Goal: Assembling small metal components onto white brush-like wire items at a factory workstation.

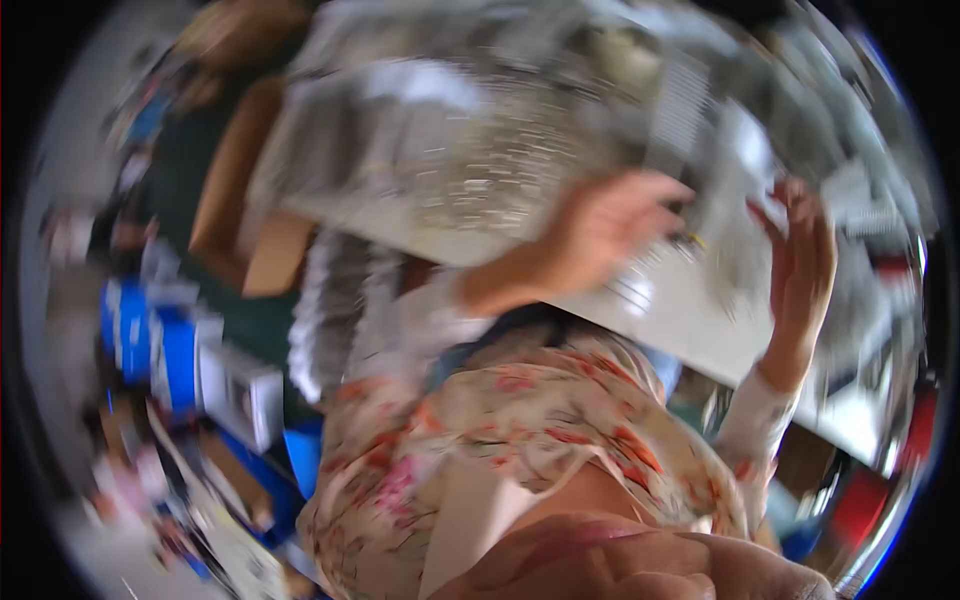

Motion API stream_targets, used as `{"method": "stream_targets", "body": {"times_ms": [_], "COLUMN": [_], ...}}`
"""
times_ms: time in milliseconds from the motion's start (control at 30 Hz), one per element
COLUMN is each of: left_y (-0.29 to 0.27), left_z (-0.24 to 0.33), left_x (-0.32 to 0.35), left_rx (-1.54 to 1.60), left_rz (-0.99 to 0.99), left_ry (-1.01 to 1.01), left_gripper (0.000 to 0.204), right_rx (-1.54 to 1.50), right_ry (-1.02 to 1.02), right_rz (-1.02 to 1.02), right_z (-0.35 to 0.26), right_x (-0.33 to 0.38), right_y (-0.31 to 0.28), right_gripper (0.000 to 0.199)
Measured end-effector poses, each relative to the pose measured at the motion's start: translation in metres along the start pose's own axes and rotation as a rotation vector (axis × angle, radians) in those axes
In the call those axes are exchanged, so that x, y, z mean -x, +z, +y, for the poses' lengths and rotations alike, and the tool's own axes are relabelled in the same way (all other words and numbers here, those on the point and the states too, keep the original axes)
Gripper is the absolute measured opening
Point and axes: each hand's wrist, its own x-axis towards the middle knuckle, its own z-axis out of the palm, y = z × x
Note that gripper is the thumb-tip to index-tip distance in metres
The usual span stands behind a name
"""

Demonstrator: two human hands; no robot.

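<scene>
Over the white table (700, 325) my left hand (605, 230) reaches in from the left, smeared by motion. A small dark spot shows by its fingertips, and I cannot make out whether it is held. Farther right, my right hand (805, 255) is raised with thumb and fingers apart, and nothing shows between them. A spread of small shiny pale pieces (500, 180) lies beyond my left hand. Blurred clear plastic bags (740, 150) lie behind and between the hands. Just below my left hand is a shiny whitish thing (635, 290), too blurred to name.
An open cardboard box (272, 255) stands beside the table's left end. Grey cloth with a white ruffled edge (308, 330) hangs near my left arm. Blue boxes (150, 335) and a white box (242, 390) are farther left. Something red (860, 505) is at the lower right.
</scene>
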Motion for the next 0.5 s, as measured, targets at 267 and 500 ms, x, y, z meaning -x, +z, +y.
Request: {"method": "stream_targets", "body": {"times_ms": [267,500], "left_y": [-0.066,-0.018], "left_z": [-0.009,-0.019], "left_x": [0.002,0.023], "left_rx": [-0.427,-0.424], "left_rz": [0.225,0.102], "left_ry": [0.39,0.567], "left_gripper": [0.017,0.017], "right_rx": [-0.084,-0.739], "right_ry": [-0.117,0.467], "right_rz": [-0.011,0.013], "right_z": [0.085,0.071], "right_x": [0.011,0.016], "right_y": [0.111,0.088], "right_gripper": [0.037,0.023]}}
